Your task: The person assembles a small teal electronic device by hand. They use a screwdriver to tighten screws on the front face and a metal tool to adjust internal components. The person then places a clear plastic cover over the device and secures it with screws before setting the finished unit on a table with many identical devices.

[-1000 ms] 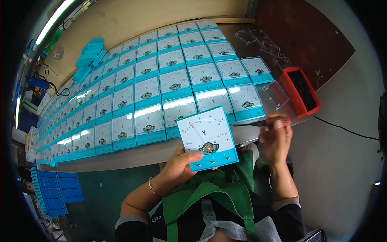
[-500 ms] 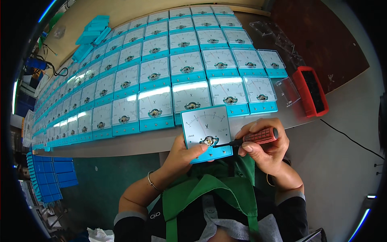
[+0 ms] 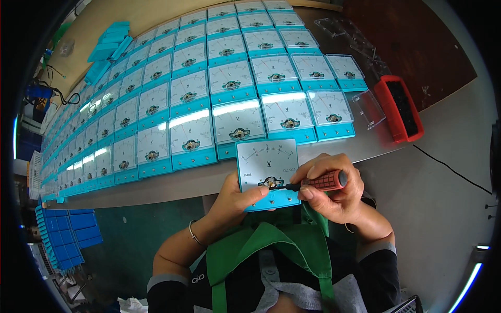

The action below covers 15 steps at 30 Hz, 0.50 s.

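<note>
A blue-cased voltmeter [image 3: 267, 166] with a white dial and no clear cover over it is held in front of my body. My left hand [image 3: 241, 195] grips its lower left edge, the thumb lying on the front near the needle mechanism [image 3: 271, 182]. In my right hand [image 3: 336, 193] is a screwdriver [image 3: 323, 182] with a red and black handle. Its dark shaft points left across the lower dial, and the tip reaches the mechanism beside my left thumb. Whether the tip sits in a screw is too small to tell.
Rows of similar voltmeters [image 3: 231, 78] cover much of the table beyond my hands. To the right stands a red bin [image 3: 383, 101] with dark contents, beside loose clear covers [image 3: 369, 108]. Blue cases [image 3: 107, 47] are piled at the far left. Blue crates [image 3: 78, 235] stand low at left.
The screwdriver and my right hand have shifted slightly left, bringing the tip further over the mechanism. My view has turned a little, so the table's contents appear shifted left.
</note>
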Each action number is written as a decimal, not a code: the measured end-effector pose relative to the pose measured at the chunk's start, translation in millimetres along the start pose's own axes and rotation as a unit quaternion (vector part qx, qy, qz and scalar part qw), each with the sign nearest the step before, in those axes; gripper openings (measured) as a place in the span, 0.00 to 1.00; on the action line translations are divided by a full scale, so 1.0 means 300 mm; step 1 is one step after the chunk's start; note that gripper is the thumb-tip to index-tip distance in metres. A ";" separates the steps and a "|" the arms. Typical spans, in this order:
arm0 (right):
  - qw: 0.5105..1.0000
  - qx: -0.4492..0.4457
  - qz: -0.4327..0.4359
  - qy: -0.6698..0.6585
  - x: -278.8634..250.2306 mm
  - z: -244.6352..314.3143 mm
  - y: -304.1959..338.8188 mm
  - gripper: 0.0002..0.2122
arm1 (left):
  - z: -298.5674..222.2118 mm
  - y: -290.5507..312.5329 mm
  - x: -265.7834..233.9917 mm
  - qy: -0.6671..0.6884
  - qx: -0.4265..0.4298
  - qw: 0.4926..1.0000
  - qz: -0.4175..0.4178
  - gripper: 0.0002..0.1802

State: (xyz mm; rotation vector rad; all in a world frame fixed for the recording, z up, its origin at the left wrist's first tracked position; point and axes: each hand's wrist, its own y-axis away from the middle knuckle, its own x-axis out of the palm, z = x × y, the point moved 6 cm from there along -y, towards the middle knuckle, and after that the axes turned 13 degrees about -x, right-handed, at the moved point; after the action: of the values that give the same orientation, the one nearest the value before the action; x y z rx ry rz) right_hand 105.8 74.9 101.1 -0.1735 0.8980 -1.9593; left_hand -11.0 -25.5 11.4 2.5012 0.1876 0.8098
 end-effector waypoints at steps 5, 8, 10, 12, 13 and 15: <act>0.996 0.066 0.065 -0.019 -0.016 -0.014 -0.053 0.10 | 0.024 -0.021 -0.006 -0.091 0.015 0.996 -0.003 0.20; 0.936 0.299 0.040 -0.183 -0.027 -0.136 -0.064 0.08 | 0.008 -0.019 0.041 -0.141 0.010 0.990 0.023 0.22; 0.920 0.324 0.036 -0.220 -0.023 -0.201 -0.044 0.09 | 0.007 -0.030 0.062 -0.156 0.007 0.987 0.035 0.24; 0.921 0.324 0.019 -0.214 -0.025 -0.198 -0.024 0.09 | 0.020 -0.040 0.043 -0.159 -0.004 0.987 0.034 0.25; 0.939 0.285 0.000 -0.192 -0.040 -0.159 -0.016 0.11 | 0.020 -0.044 0.032 -0.150 -0.017 0.988 0.022 0.26; 0.975 0.160 -0.099 -0.118 -0.143 -0.098 -0.041 0.07 | 0.011 -0.038 0.014 -0.107 -0.016 0.994 0.022 0.26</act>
State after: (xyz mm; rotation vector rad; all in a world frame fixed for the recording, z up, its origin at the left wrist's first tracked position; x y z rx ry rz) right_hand 107.2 128.4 97.8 -0.3101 0.4148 -2.1831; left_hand -5.2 -15.9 5.6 2.5474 0.0455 0.5519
